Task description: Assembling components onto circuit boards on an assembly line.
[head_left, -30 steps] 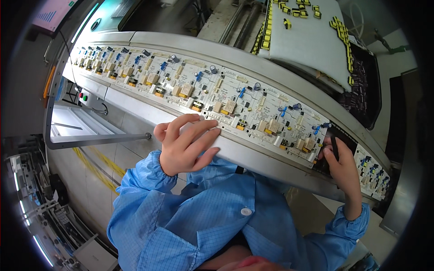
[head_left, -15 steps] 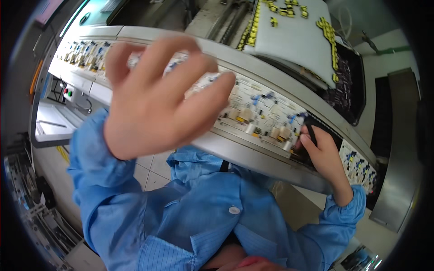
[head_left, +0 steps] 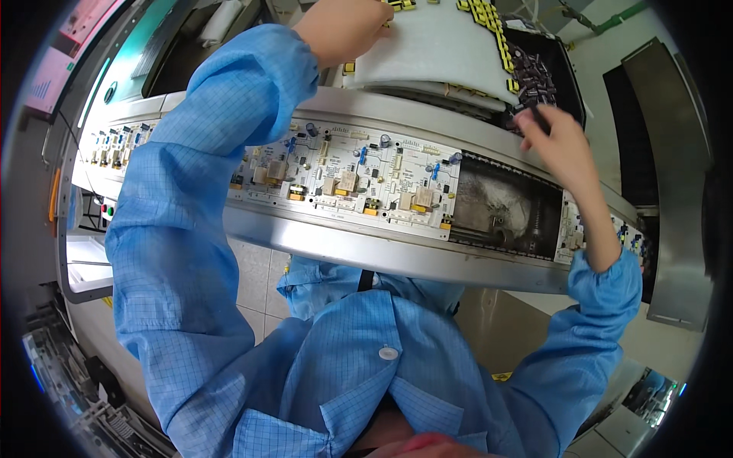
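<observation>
At the top edge, my left hand [head_left: 343,32] reaches over a white foam sheet [head_left: 431,53], its fingers closed at a small yellow-and-black transformer [head_left: 387,24]. The picture's edge cuts off part of that hand. To the right, my right hand [head_left: 561,145] is beside a black bin [head_left: 579,95] of dark cylindrical capacitors [head_left: 532,75]. Its fingers are curled around a dark spot; what they hold is unclear. Between my arms, white circuit boards [head_left: 374,172] with blue, beige and yellow parts sit in a row on the conveyor.
A metal conveyor rail [head_left: 366,259] runs across in front of me. An open dark gap [head_left: 504,202] lies between the boards and another board [head_left: 569,229] at the right. More yellow-and-black transformers [head_left: 496,34] line the foam's right edge. A tall metal panel [head_left: 672,175] stands far right.
My left hand has moved from above the boards up to the foam sheet. My right hand has left the end of the board row and moved up to the black bin.
</observation>
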`<state>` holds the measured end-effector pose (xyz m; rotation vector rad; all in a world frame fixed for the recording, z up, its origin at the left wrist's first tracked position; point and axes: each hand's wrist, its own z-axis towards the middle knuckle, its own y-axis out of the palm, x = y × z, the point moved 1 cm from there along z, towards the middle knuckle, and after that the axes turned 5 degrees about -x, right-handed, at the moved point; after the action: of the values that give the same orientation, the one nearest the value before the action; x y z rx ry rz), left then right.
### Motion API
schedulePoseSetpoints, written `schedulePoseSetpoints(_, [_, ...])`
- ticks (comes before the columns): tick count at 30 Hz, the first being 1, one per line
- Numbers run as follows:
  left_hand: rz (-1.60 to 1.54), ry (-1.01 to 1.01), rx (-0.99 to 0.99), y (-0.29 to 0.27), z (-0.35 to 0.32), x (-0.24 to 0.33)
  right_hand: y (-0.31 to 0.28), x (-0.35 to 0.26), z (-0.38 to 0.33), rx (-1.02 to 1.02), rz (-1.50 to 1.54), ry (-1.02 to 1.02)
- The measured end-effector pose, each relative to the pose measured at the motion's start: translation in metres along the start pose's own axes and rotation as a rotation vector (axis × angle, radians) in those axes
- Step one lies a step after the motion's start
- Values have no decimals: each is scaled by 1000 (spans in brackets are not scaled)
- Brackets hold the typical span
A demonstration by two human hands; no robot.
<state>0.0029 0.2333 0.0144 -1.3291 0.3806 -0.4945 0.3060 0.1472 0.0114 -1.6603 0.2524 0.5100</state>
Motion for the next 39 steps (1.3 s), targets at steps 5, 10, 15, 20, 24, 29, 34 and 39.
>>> schedulePoseSetpoints(5, [25, 94, 4, -14, 3, 18, 11, 75, 42, 148, -525, -6])
schedulePoseSetpoints(10, [-25, 386, 214, -7, -39, 60, 23, 90, 61, -29, -582, 20])
schedulePoseSetpoints(15, [-185, 434, 10, -5, -74, 106, 26, 78, 71, -51, -573, -4])
schedulePoseSetpoints(20, [-187, 482, 8, 4, -76, 126, 23, 74, 66, 6, -522, -6])
schedulePoseSetpoints(24, [-187, 392, -83, 6, -76, 134, 20, 81, 65, 32, -460, -36])
schedulePoseSetpoints(29, [-237, 331, -104, 11, -68, 132, -5, 50, 43, 241, -383, -25])
schedulePoseSetpoints(34, [-229, 325, -97, 10, -70, 131, -21, 7, -2, 246, 61, -82])
schedulePoseSetpoints(39, [-387, 300, -76, 17, -72, 131, 10, -3, -44, 192, 311, -258])
